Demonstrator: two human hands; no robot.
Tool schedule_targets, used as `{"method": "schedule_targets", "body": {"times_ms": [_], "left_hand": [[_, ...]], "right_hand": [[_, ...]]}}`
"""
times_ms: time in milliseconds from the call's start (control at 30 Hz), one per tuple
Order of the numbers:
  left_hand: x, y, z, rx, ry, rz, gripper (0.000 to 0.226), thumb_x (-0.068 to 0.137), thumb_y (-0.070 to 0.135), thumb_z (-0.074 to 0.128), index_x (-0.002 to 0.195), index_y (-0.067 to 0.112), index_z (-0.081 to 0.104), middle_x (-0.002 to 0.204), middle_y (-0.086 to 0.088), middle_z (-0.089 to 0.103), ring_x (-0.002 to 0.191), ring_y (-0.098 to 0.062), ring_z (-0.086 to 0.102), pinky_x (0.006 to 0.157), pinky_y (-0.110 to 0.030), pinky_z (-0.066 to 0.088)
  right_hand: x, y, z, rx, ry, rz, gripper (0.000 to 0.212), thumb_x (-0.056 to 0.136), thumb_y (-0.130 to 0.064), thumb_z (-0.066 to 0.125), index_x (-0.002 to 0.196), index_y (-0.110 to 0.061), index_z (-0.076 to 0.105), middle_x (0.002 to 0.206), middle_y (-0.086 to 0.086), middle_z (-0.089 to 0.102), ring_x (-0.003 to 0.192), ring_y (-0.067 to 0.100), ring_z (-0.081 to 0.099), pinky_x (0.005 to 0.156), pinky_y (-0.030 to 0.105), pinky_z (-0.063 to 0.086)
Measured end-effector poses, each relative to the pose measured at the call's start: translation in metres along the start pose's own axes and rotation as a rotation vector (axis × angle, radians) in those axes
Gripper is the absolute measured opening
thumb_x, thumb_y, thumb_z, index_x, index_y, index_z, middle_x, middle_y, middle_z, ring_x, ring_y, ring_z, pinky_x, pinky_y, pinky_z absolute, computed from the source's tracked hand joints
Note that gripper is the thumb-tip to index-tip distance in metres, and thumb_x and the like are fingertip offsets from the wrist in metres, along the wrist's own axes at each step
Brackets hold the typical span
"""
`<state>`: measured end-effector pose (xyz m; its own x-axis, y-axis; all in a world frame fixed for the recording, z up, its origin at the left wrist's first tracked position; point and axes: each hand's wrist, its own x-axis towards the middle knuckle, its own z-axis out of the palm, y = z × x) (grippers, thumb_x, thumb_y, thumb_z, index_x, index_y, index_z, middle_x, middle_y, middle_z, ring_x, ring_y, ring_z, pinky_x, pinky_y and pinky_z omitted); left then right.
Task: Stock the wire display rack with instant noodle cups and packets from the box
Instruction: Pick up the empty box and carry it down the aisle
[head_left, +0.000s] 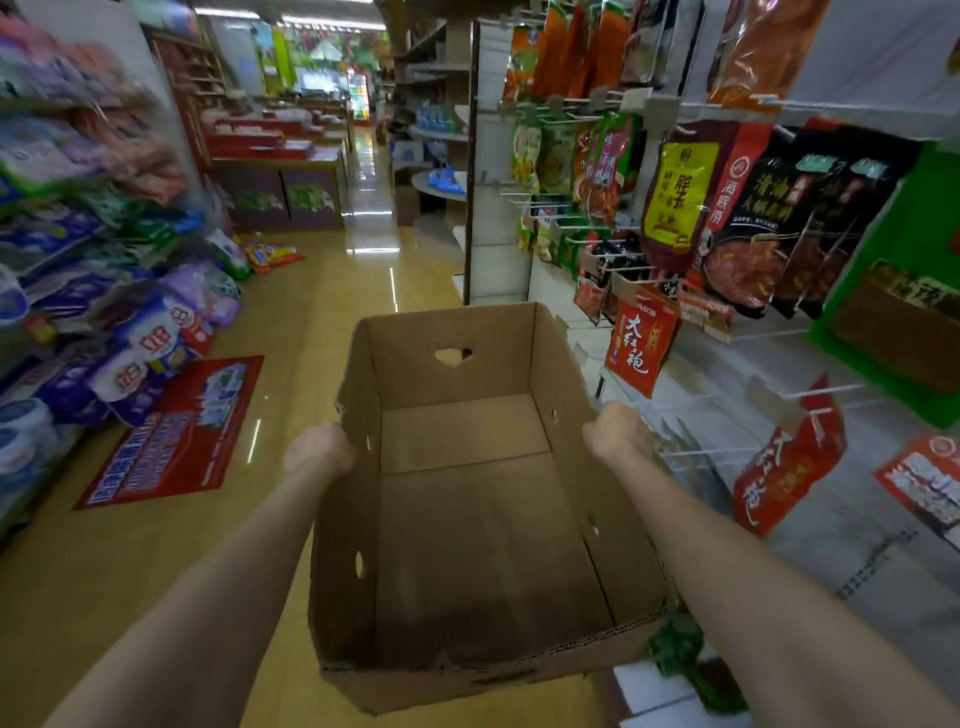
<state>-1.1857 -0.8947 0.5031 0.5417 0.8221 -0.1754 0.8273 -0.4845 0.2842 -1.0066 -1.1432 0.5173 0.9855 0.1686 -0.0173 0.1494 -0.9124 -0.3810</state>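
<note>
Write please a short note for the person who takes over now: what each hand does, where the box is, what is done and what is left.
Left hand: grips the left wall of the cardboard box from outside.
Right hand: grips the right wall, fingers hidden.
Box: carried in the shop aisle above the floor, open top, nothing inside it.
Hook rack on the right holds sauce packets; several hooks are bare.
Done: the box looks emptied. No noodle cups are in view, so I cannot tell whether the stocking is finished.
Left: probably put the box away or refill it.
</note>
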Motion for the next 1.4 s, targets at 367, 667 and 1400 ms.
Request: {"method": "schedule_targets", "body": {"times_ms": [367,667,1400], "left_hand": [[0.061,-0.016,-0.009,-0.018,0.003,-0.144,0.021,0.096,0.015,0.047,0.114,0.008,0.053,0.11,-0.012,0.058,0.103,-0.025,0.059,0.091,-0.036,0.05],[0.173,-0.013,-0.03,0.002,-0.016,-0.098,0.017,0.096,0.016,0.047,0.108,0.008,0.055,0.095,-0.009,0.057,0.096,-0.024,0.061,0.087,-0.035,0.052],[0.387,0.043,-0.03,0.078,-0.061,-0.096,0.021,0.095,0.017,0.052,0.113,0.009,0.054,0.09,-0.005,0.05,0.094,-0.02,0.057,0.082,-0.03,0.047]], "right_hand": [[0.061,-0.062,0.047,-0.079,-0.121,-0.13,0.019,0.093,-0.016,0.05,0.101,-0.003,0.063,0.103,0.013,0.064,0.084,0.027,0.056,0.068,0.029,0.044],[0.133,-0.143,0.07,-0.142,-0.107,-0.146,0.021,0.093,-0.015,0.049,0.105,-0.004,0.063,0.107,0.013,0.064,0.098,0.029,0.062,0.069,0.027,0.042],[0.31,-0.245,0.146,-0.13,-0.167,-0.138,0.024,0.092,-0.015,0.048,0.105,-0.003,0.064,0.11,0.014,0.064,0.1,0.028,0.062,0.068,0.025,0.041]]}}
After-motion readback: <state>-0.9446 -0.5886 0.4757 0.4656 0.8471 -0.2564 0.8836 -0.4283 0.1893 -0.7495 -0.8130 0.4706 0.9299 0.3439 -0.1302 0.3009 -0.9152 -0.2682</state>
